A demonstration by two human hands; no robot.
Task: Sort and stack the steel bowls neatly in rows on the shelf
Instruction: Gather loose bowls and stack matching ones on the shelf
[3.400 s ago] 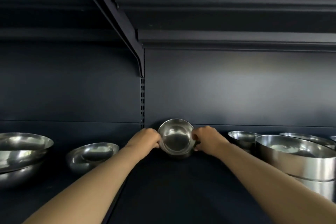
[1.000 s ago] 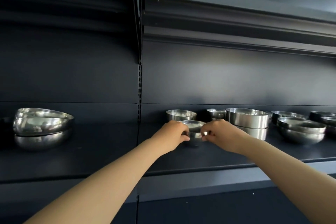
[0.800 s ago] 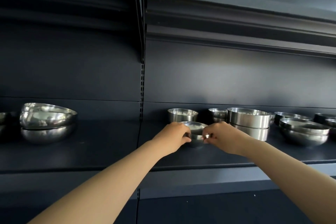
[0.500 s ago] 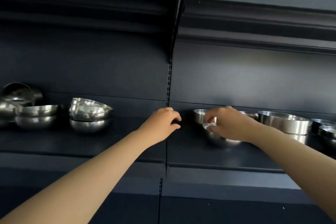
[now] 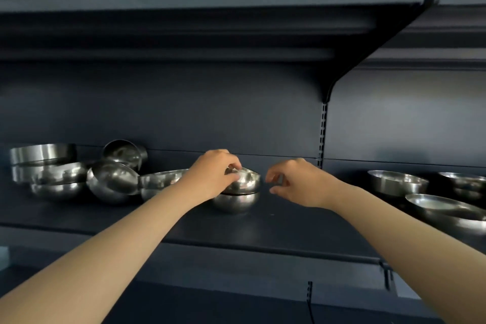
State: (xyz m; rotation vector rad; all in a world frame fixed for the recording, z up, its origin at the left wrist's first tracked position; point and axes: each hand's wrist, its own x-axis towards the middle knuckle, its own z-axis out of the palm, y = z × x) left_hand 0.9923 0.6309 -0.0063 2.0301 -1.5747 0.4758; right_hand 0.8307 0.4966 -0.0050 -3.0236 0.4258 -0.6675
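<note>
- Left hand (image 5: 210, 176) grips the small round steel bowl (image 5: 243, 181), nested crooked on another bowl on the dark shelf (image 5: 289, 229).
- Right hand (image 5: 294, 181) hovers empty, fingers loosely curled.
- Tilted bowl could slide off.

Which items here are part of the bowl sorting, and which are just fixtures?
In the job:
left hand, gripping the top bowl
lower bowl under it
right hand, near the pair, holding nothing
jumbled bowls at left
bowls at right
shelf

Just fixtures:
upper shelf
bracket
slotted upright
</note>
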